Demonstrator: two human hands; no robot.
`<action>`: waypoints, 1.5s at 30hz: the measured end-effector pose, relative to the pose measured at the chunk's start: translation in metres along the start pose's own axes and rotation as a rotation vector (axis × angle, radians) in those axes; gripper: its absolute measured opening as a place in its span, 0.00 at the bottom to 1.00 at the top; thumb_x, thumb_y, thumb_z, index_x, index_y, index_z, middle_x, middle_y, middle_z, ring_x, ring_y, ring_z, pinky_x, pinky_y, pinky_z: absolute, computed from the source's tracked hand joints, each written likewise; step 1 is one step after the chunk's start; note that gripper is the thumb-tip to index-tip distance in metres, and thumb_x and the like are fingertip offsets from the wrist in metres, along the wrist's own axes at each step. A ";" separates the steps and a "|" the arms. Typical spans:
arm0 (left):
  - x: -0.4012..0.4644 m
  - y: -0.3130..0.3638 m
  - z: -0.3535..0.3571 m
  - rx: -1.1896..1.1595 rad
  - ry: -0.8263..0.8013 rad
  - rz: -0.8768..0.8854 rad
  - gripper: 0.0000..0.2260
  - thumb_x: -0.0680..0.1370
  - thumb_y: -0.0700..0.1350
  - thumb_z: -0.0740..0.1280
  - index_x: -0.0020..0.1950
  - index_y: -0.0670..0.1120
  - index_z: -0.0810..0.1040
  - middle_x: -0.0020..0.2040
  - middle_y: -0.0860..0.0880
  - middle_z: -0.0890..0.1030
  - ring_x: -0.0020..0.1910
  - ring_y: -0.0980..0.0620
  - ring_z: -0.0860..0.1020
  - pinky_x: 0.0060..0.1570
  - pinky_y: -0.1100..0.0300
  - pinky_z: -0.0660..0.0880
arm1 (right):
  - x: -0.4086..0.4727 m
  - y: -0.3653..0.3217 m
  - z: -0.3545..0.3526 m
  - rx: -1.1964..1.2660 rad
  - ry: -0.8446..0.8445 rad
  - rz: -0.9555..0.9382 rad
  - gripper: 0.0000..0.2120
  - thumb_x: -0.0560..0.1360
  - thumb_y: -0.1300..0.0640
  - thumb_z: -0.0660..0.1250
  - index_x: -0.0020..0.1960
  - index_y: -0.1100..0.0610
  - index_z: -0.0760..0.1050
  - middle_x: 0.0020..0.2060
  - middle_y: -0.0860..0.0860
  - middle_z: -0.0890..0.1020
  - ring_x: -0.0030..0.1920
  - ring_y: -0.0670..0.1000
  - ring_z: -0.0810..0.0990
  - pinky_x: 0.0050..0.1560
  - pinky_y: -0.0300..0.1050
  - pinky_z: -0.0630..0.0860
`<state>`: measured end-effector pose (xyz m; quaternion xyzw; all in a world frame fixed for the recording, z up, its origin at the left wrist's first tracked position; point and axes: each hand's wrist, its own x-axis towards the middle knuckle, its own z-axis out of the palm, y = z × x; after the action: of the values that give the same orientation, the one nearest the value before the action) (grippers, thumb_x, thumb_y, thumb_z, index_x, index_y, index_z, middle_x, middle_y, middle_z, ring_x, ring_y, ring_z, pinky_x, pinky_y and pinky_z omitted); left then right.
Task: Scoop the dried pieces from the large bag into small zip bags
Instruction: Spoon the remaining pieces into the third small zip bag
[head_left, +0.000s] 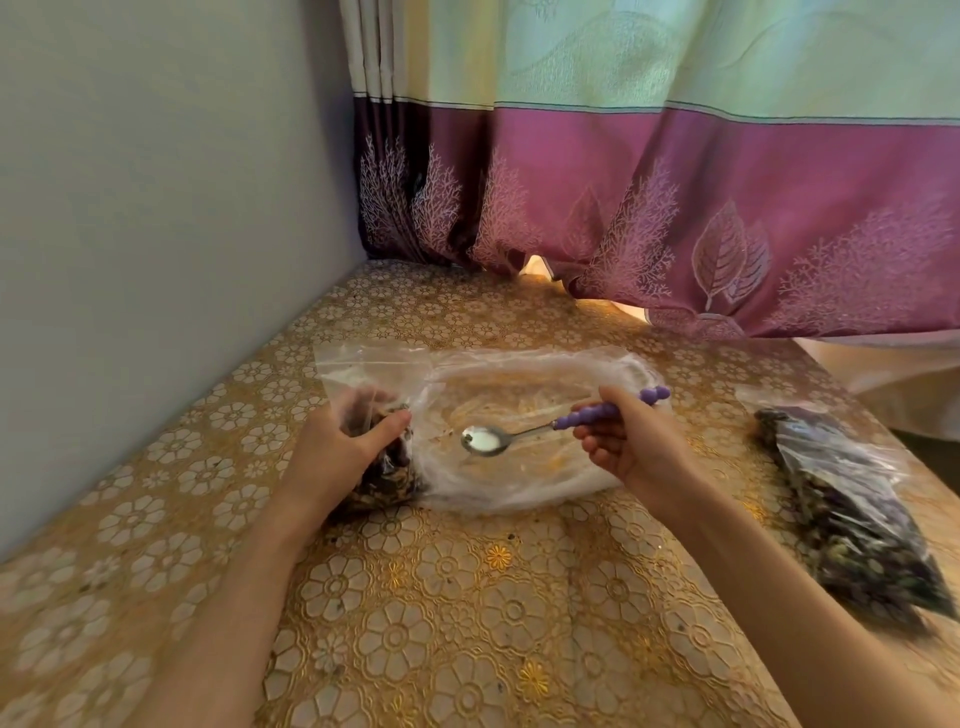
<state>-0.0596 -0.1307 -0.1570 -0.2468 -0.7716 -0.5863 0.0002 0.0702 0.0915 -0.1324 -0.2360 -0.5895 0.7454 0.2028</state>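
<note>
A large clear plastic bag (524, 488) lies open on the table, nearly bare inside with a few crumbs. My left hand (337, 447) grips a small zip bag (387, 467) upright at the large bag's left edge; dark dried pieces fill its lower part. My right hand (628, 441) holds a metal spoon (488, 440) by its purple beaded handle. The spoon's bowl hovers over the large bag, just right of the small bag, and looks almost bare. A filled zip bag (852, 525) of dark purple dried pieces lies on the table at the right.
The table wears a gold floral cloth (467, 623). A grey wall (156, 234) runs along the left side. A purple and green curtain (675, 208) hangs at the back, its hem touching the table's far edge. The table's right edge drops off near the filled bag.
</note>
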 end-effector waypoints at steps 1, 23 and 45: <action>0.000 0.000 0.000 0.003 0.000 0.004 0.09 0.72 0.48 0.70 0.52 0.51 0.78 0.43 0.53 0.80 0.43 0.60 0.78 0.32 0.76 0.71 | 0.002 -0.002 0.002 -0.014 0.012 -0.022 0.19 0.80 0.57 0.58 0.36 0.64 0.78 0.34 0.58 0.84 0.24 0.45 0.76 0.23 0.34 0.72; 0.001 0.000 0.000 -0.010 -0.022 0.008 0.07 0.72 0.47 0.70 0.47 0.56 0.76 0.45 0.50 0.82 0.46 0.54 0.79 0.40 0.67 0.72 | 0.021 0.010 0.060 -0.226 -0.020 -0.092 0.23 0.80 0.55 0.59 0.31 0.64 0.78 0.32 0.60 0.83 0.24 0.47 0.77 0.24 0.36 0.73; -0.003 0.004 0.002 0.030 -0.064 -0.012 0.08 0.72 0.50 0.70 0.50 0.56 0.76 0.45 0.55 0.80 0.45 0.60 0.77 0.40 0.68 0.72 | 0.007 -0.028 0.012 0.157 -0.013 -0.098 0.17 0.80 0.52 0.60 0.41 0.63 0.78 0.35 0.57 0.85 0.29 0.47 0.80 0.28 0.36 0.76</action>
<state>-0.0547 -0.1292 -0.1547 -0.2609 -0.7813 -0.5665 -0.0242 0.0586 0.0923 -0.1034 -0.1856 -0.5412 0.7801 0.2531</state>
